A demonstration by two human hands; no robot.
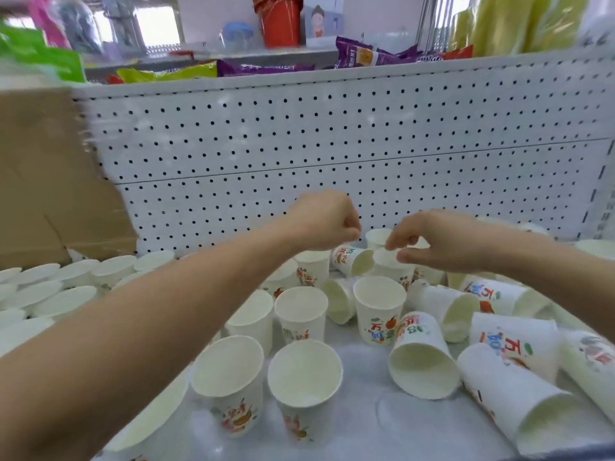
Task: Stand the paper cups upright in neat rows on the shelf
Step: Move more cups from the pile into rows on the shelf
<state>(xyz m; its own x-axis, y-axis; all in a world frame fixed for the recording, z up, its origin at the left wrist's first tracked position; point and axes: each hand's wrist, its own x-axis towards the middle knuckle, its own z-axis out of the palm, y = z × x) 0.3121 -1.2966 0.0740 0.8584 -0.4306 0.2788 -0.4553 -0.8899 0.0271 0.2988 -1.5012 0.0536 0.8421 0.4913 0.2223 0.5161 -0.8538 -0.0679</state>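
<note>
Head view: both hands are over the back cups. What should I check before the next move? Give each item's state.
1. Free left hand: ok; curled, nothing seen in it.
2. Grip of right hand on the upright white paper cup at the back: cannot tell; fingers are at its rim, blurred.
3. Pose of the printed paper cup under the left hand: not ok; it lies on its side.
4. Pose of the printed paper cups on the right: not ok; several lie toppled.
5. Pose of the two front paper cups: ok; upright, side by side.
6. Room on the white shelf surface: ok; bare patch at the front.
</note>
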